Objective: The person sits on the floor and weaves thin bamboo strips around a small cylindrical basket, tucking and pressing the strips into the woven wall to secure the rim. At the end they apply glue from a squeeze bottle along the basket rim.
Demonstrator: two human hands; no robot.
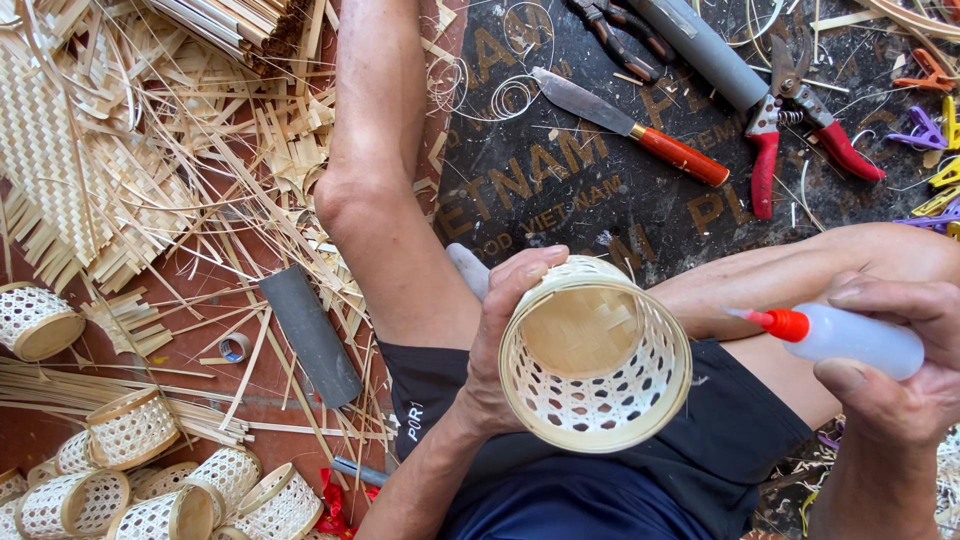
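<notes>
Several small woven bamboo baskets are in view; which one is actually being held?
The open-weave basket over the lap, gripped at its rim by the left hand. The other baskets sit untouched on the floor at lower left.

Woven bamboo basket (pixel 596 352), matt, pale (smooth rim); beside it translucent plastic glue bottle (pixel 850 337), glossy red nozzle; above, steel knife (pixel 628 124), lacquered handle.

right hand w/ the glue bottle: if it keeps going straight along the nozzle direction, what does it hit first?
Probably the woven basket in the left hand. The right hand aims the glue bottle leftward, its red nozzle toward the basket's rim. Depth is unclear, so the tip might pass just above it.
</notes>
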